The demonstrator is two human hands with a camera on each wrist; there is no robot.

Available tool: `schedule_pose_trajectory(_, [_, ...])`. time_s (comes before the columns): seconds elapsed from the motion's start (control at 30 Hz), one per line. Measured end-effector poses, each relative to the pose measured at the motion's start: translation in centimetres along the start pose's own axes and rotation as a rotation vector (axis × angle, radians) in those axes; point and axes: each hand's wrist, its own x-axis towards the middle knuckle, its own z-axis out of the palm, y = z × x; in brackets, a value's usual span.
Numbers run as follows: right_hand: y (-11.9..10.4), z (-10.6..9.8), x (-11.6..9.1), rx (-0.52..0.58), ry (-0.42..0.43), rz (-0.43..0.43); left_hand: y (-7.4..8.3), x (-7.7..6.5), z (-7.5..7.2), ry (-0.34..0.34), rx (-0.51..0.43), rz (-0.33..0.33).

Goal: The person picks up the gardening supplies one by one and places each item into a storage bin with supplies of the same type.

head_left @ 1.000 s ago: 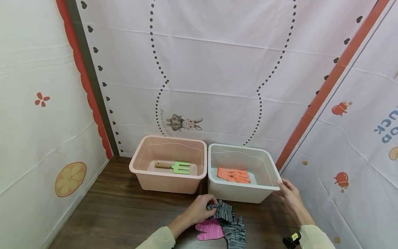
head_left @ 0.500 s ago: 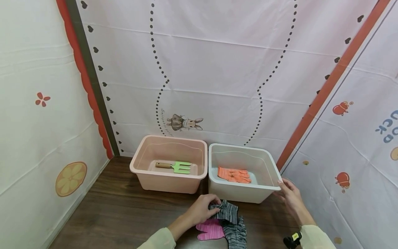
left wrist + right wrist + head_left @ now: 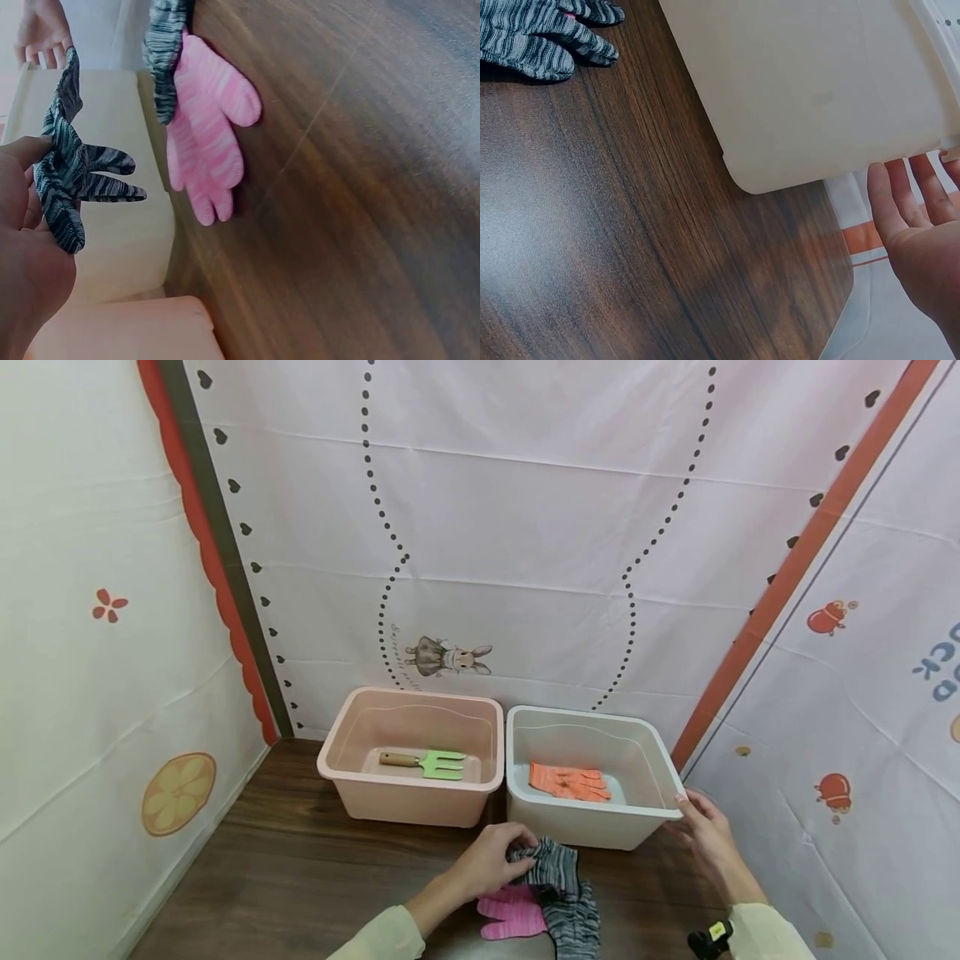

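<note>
Pinches a striped gray-and-black glove [image 3: 557, 862] between the thumb and curled fingers of the left hand [image 3: 487, 864], losing some fingertips behind the knit in the left wrist view. Dangles there before the pale wall of the gray bin [image 3: 581, 828], with loose glove tips pointing sideways; cannot settle from these angles any contact with the knitwear beneath. Find lower down, on the dark wooden desk [image 3: 322, 877], a second striped glove [image 3: 576, 922], cropped by the bottom edge of the head view and again by the upper edges of both wrist views, lying over the pink glove [image 3: 512, 912] and covering its cuff. Grips the gray bin's rim near its front right corner with the right hand [image 3: 708, 839], clamped on the plastic with fingers partly below the lip; cannot make out every fingertip in the right wrist view, being cropped at the right and partly masked by the edge. See inside that bin an orange glove [image 3: 570, 782] with dark marks too small to read, and just beside, in the pink bin [image 3: 408, 803], a green fork [image 3: 433, 765]. Catch only a corner of the pink bin from the left wrist
</note>
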Motion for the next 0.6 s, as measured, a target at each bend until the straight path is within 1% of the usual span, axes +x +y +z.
schedule_pose_trajectory(0.27, [0.0,0.2,0.3,-0.023,0.01,0.023,1.3,0.3,-0.9,-0.005,-0.03,0.022])
schedule_pose_trajectory(0.4, [0.1,0.1,0.3,-0.041,0.002,0.036,1.6,0.5,-0.9,-0.011,-0.053,0.019])
schedule_pose_trajectory(0.6, [0.0,0.0,0.2,-0.046,0.005,0.032,1.7,0.7,-1.0,-0.006,-0.074,0.016])
